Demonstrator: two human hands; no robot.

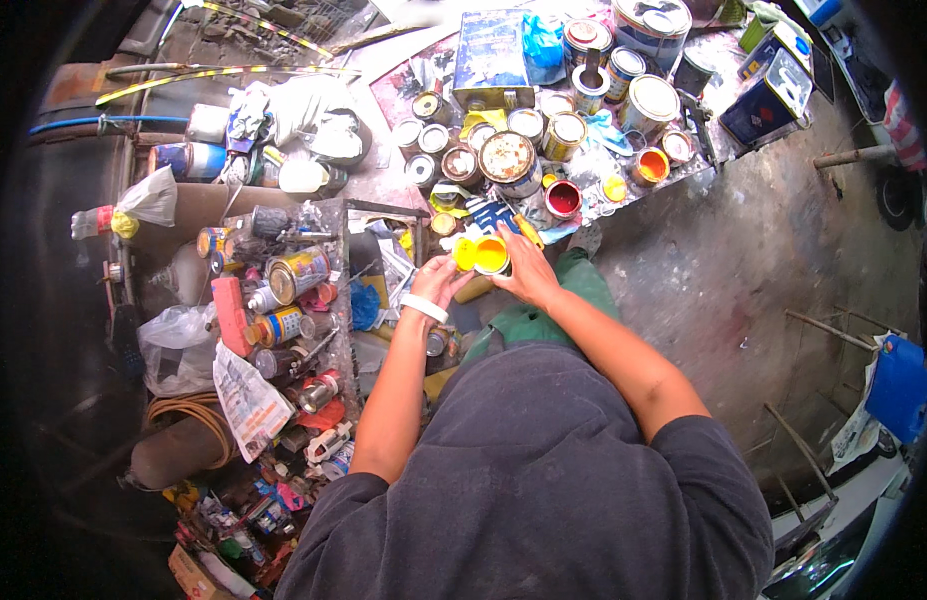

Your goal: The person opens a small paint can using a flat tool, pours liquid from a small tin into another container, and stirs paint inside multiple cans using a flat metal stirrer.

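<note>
My right hand [529, 270] wraps round the side of a small open can of bright yellow paint [491, 257], held in front of my body near the table edge. My left hand [439, 279], with a white band on its wrist, pinches a round yellow-coated lid [464, 254] close against the can's left side. Just beyond lie a blue slotted piece [494, 216] and a yellow-handled tool [528, 231]. An open can of dark red paint [562, 199] stands past my right hand, with an open orange one [650, 166] farther right.
Crowded paint cans [510, 160] cover the far table, beside a blue rectangular tin [491, 55]. On the left, a lower bench [345, 300] carries more cans, a red block [231, 315] and newspaper [251, 400]. Concrete floor [723, 270] lies right; a metal frame [808, 450] stands there.
</note>
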